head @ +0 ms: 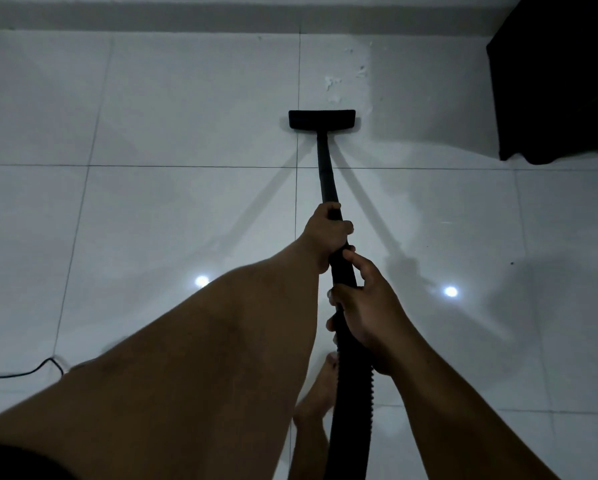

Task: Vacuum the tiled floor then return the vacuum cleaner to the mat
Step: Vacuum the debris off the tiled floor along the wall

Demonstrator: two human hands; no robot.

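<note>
Nearest, a bare foot [320, 386] stands beside the ribbed black hose [354, 410], with a thin cord [31, 370] lying far left. Both hands wrap closed around the vacuum wand [326, 174], right hand [366, 313] low, left hand [327, 233] higher. Further out, the flat black floor head [321, 119] rests on the glossy tiled floor [186, 116], a dark cabinet [560, 81] standing well off to its right.

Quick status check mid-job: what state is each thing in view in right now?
Left hand: closed around the vacuum wand, further down.
Right hand: closed where wand meets hose.
Vacuum wand: tilted forward.
Floor nozzle: flat on tile.
Ribbed hose: hanging down.
Power cord: lying loose.
</note>
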